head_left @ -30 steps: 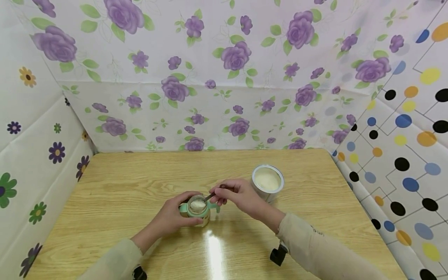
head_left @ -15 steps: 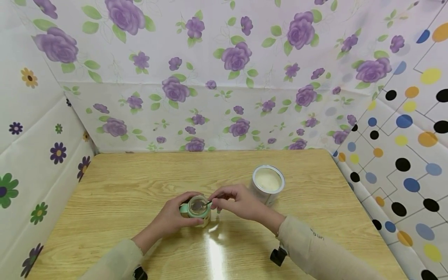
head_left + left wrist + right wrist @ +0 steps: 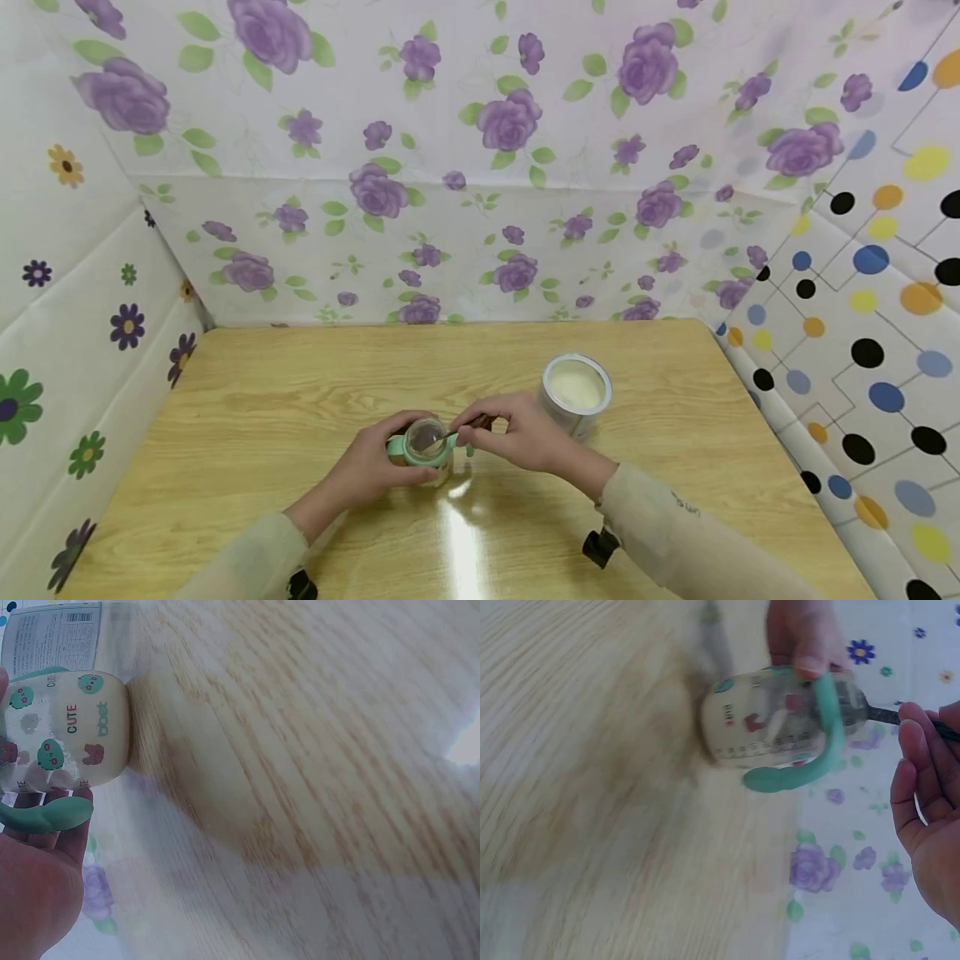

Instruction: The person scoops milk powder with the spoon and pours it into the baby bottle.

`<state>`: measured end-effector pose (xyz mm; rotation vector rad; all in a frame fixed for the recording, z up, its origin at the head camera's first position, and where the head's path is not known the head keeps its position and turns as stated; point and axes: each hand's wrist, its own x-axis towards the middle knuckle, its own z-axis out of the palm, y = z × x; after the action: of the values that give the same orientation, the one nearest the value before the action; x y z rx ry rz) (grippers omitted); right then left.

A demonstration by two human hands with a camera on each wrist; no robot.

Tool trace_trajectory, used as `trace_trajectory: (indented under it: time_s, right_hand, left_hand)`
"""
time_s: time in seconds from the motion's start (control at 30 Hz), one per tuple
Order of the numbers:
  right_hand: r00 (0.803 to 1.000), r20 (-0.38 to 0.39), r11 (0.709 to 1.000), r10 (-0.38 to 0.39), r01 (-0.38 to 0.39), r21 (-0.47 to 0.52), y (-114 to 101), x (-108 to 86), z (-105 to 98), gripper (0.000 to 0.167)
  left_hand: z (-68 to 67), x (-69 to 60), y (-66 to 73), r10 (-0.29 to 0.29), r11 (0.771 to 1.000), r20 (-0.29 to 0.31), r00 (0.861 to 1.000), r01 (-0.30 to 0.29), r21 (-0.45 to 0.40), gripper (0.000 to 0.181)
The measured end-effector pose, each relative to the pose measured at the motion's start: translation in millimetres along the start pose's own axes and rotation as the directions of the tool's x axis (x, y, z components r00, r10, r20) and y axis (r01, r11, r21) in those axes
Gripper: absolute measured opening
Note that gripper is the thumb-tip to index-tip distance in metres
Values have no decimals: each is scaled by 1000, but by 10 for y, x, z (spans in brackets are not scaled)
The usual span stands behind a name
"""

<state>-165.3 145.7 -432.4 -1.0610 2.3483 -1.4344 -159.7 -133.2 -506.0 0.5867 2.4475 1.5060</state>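
Note:
A clear baby bottle [image 3: 67, 727] with green side handles and "CUTE" print stands upright on the table, its mouth uncovered. My left hand [image 3: 378, 462] grips it from the left side. In the right wrist view, pale contents show through its wall, and one green handle [image 3: 829, 720] curves toward the camera. My right hand [image 3: 521, 435] pinches the dark handle of a spoon [image 3: 883, 715], whose head end is inside the bottle's mouth. Behind the right hand is an open can [image 3: 564, 417] of off-white powder [image 3: 576, 386].
The wooden table [image 3: 300, 367] carries the bottle and the can. A flowered cloth [image 3: 450, 250] hangs along its back edge, with patterned cloths on the left and right. Part of the can's printed label [image 3: 56, 637] shows beyond the bottle in the left wrist view.
One second ago the spoon held a white heap of powder over the bottle's mouth; that heap is gone from the spoon. The spoon's head has dipped into the mouth. The left hand keeps its grip.

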Motion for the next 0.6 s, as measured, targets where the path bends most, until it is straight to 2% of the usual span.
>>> trace_trajectory:
  time_s: [0.13, 0.3, 0.5, 0.6]
  right_hand:
    - [1000, 3, 1000, 1, -1, -10, -4, -1, -19, 19]
    - [1000, -5, 999, 25, -24, 32, 2, -14, -7, 20]
    - [995, -60, 985, 84, -74, 157, -6, -43, -26, 25]
    - [989, -116, 968, 95, -65, 242, -21, -44, -60, 25]
  left_hand:
    - [-1, 21, 6, -1, 1000, 5, 1000, 1, 1, 77]
    - [2, 2, 4, -10, 1000, 3, 1000, 10, 2, 78]
    - [-1, 7, 18, 3, 1000, 4, 1000, -3, 6, 77]
    - [2, 13, 19, 2, 1000, 0, 1000, -2, 8, 77]
